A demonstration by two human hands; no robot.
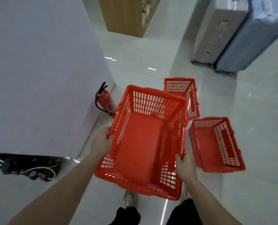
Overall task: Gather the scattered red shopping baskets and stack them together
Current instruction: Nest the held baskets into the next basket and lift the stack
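I hold a large red shopping basket (141, 143) in the air in front of me, open side up and empty. My left hand (101, 143) grips its left rim, and my right hand (184, 166) grips its right rim. Two more red baskets rest on the white floor. One basket (216, 143) lies just right of the held one. The other basket (182, 91) stands farther away, partly hidden behind the held basket's far corner.
A red fire extinguisher (105, 101) leans against a white wall block (42, 75) on the left. Two wrapped suitcases (232, 33) stand at the back right, a wooden shelf (125, 15) at the back. Cables and dark items (26, 166) lie at the left. My shoes (128, 198) show below.
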